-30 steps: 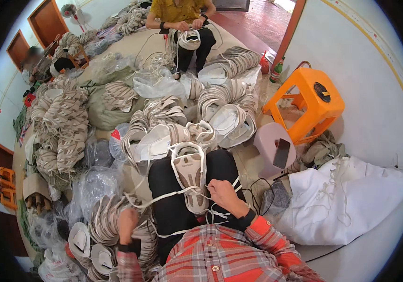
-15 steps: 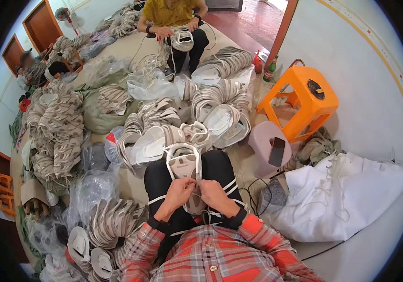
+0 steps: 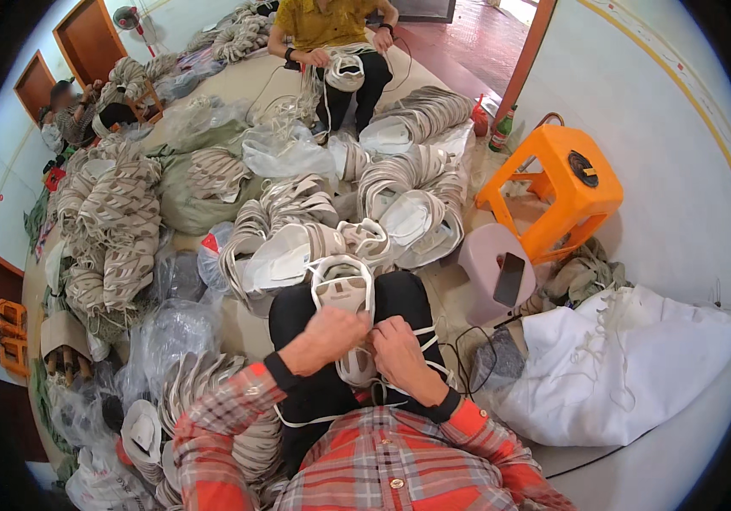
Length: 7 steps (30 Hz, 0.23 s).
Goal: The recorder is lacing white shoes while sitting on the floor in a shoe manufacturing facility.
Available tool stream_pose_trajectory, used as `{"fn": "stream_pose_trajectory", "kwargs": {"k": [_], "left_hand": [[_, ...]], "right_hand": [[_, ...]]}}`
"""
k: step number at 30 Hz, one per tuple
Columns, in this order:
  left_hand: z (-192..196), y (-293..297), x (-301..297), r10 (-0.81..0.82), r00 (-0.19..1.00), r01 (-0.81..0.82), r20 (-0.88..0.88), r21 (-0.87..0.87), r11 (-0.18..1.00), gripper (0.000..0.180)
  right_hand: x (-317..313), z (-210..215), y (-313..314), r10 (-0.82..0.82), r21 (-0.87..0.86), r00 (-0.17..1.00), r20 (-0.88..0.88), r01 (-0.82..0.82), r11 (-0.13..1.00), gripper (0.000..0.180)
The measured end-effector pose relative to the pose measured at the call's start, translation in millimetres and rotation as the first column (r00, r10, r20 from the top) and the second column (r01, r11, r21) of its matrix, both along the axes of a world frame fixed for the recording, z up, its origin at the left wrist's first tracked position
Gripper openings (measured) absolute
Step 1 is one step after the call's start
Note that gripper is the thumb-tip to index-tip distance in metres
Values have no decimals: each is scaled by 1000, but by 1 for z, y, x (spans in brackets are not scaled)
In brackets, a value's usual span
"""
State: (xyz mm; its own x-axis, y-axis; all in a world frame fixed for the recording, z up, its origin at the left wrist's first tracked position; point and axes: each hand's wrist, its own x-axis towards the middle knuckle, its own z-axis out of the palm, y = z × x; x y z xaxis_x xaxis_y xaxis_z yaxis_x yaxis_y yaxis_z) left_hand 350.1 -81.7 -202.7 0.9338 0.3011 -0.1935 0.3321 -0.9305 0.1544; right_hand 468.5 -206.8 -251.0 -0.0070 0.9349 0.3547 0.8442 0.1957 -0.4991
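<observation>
A beige and white shoe upper (image 3: 342, 294) rests on my lap between my thighs, its collar opening facing away from me. My left hand (image 3: 327, 339) lies over its middle, fingers closed and their tips largely hidden; what they pinch cannot be made out. At the right edge of the upper, my right hand (image 3: 398, 353) has its fingers bent and pinched against it. The toe part (image 3: 355, 368) shows between my wrists. A white lace (image 3: 425, 332) crosses my right thigh, and another length of lace (image 3: 302, 421) hangs by my left thigh.
Stacked shoe uppers (image 3: 293, 255) lie just ahead, with more uppers (image 3: 204, 400) to my left. To the right stand a pink stool (image 3: 480, 264) with a phone (image 3: 510, 277), an orange stool (image 3: 566, 183) and white cloth (image 3: 621, 366). A co-worker (image 3: 331, 25) sits opposite, handling another upper.
My left hand has turned and shifted slightly up over the upper, its elbow swinging outward to the left. My right hand has shifted slightly right. The whole view has shifted a little.
</observation>
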Motion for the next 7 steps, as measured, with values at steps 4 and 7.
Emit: {"fn": "stream_pose_trajectory", "kwargs": {"k": [4, 7], "left_hand": [[34, 37, -28, 184, 951, -213, 248, 94, 973, 10], [-8, 48, -59, 440, 888, -315, 130, -525, 791, 25]], "right_hand": [[-16, -20, -8, -76, -349, 982, -173, 12, 937, 19], [-12, 11, 8, -95, -622, 995, -13, 66, 780, 33]]}}
